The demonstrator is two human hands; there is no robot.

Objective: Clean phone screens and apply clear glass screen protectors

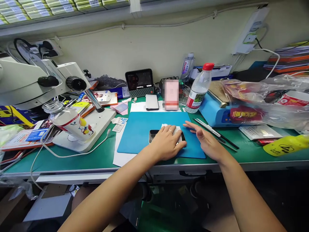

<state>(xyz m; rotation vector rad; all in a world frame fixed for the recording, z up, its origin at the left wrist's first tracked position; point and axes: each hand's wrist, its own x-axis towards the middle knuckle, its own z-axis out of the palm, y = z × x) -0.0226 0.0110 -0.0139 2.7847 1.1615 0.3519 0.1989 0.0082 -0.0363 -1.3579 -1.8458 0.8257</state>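
A black phone (152, 134) lies sideways on the blue mat (135, 141). My left hand (166, 140) is over it, palm down, and covers much of it. Under its fingers it holds a crumpled white tissue (178, 129) against the phone; edges of the tissue stick out past the fingertips. A ring is on one finger. Just right of the phone, my right hand (209, 141) hovers above the mat's edge, open and holding nothing, fingers pointing left.
Pens or thin tools (218, 135) lie right of the mat. Behind it stand a small screen (140, 82), a silver flat case (152, 102) and a red-capped bottle (199, 88). A microscope (74, 82), a glass jar (70, 120) and a white cable (79, 155) are left. A yellow bottle (286, 145) lies right.
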